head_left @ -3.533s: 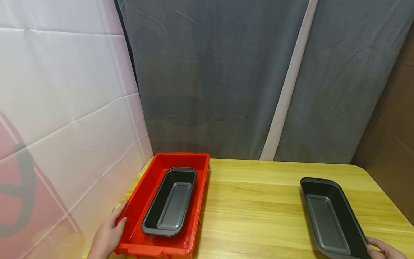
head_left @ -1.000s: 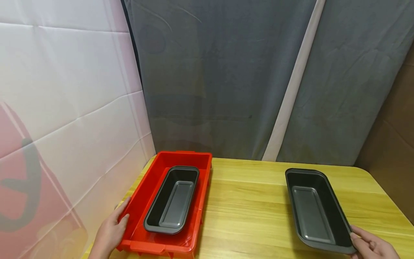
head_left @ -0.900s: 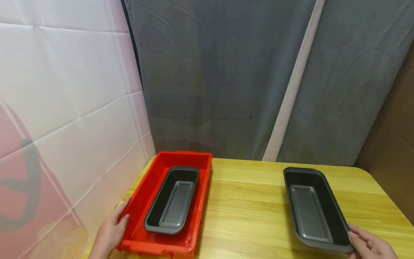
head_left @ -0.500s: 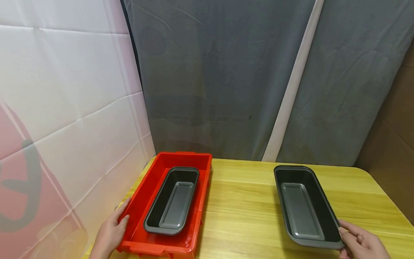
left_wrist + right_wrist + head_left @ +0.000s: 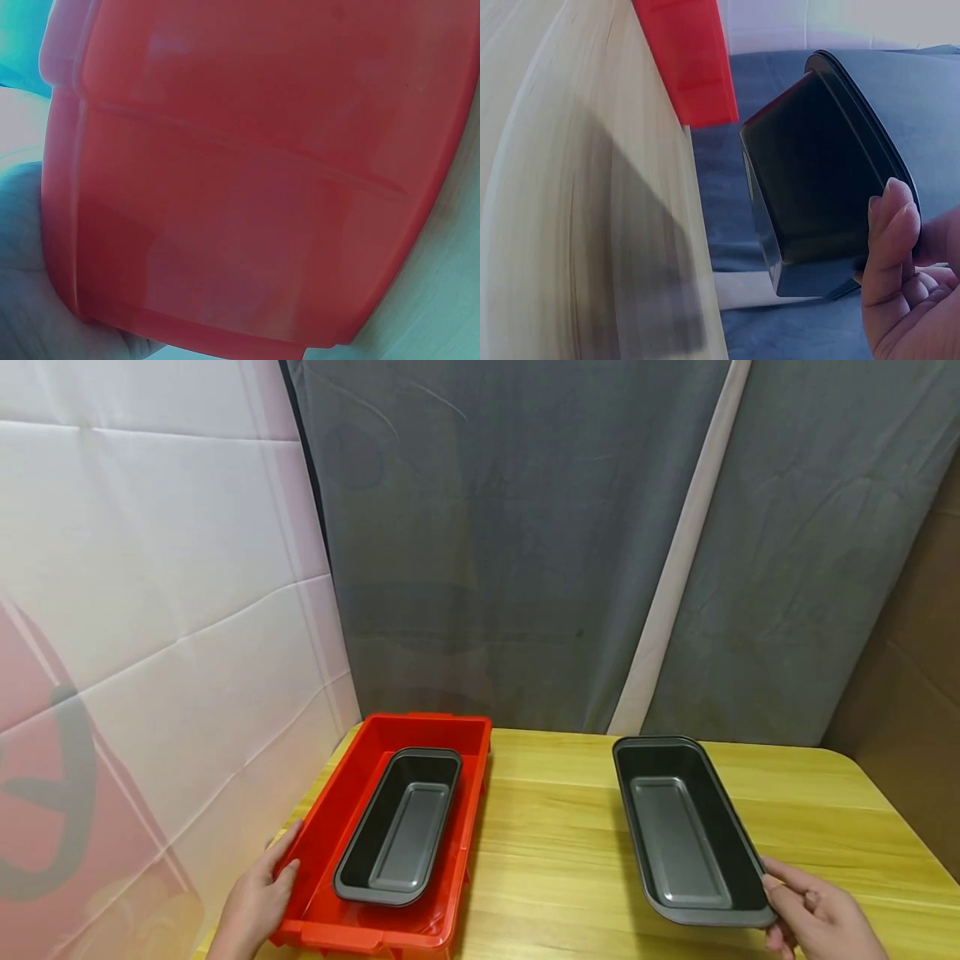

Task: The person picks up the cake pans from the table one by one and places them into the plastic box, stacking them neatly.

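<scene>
On the left of the head view my left hand (image 5: 255, 897) holds the near left rim of a red plastic bin (image 5: 315, 881), thumb on the inner side. Inside that bin lies a dark grey loaf pan (image 5: 408, 843). My right hand (image 5: 817, 910) pinches the near right corner of a second dark loaf pan (image 5: 678, 843), thumb on the rim and fingers beneath. In the right wrist view this held pan (image 5: 810, 172) hangs above the table, apart from it, with its shadow below. The left wrist view shows the bin's red wall (image 5: 247, 187) beside part of my left hand (image 5: 37, 300).
A wood-patterned table (image 5: 551, 843) carries the bin, with table surface between bin and held pan. Behind it hangs a grey curtain (image 5: 480, 543) with a pale strip (image 5: 678, 552). White printed fabric (image 5: 165, 543) borders the left, a brown panel (image 5: 907, 652) the right.
My right hand has lifted the held pan and carried it leftward across the table, towards the bin. My left hand stays on the bin's rim; the bin and its pan keep their place.
</scene>
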The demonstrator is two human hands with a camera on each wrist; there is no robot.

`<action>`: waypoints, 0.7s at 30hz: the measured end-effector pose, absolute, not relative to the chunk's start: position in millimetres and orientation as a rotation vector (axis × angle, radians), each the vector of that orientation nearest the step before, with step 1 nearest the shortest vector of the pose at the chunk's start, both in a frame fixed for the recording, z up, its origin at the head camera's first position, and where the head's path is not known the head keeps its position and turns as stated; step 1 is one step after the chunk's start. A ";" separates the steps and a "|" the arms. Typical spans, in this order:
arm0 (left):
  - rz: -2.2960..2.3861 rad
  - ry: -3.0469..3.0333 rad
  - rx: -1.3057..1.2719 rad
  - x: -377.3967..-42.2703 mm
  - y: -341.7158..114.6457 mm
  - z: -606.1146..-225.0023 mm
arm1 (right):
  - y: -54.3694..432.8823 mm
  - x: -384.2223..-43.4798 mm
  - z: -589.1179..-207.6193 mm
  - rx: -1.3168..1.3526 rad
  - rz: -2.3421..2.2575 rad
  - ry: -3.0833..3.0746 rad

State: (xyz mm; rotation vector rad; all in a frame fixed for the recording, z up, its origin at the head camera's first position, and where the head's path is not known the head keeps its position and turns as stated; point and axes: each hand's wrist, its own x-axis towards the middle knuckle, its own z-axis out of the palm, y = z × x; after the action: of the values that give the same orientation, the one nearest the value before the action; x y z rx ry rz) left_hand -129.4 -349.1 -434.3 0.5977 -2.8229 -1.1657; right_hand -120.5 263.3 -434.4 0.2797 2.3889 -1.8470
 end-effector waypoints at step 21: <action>-1.145 -2.818 0.586 -127.7 -348.8 -433.2 | 224.7 -129.9 -417.2 -0.064 -1.867 2.322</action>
State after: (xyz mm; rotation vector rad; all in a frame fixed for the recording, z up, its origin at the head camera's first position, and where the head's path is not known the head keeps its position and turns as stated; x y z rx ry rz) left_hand -127.7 -348.8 -433.2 0.5856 -2.8181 -1.1446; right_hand -129.9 224.7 -417.2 -0.0639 2.3224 -1.8667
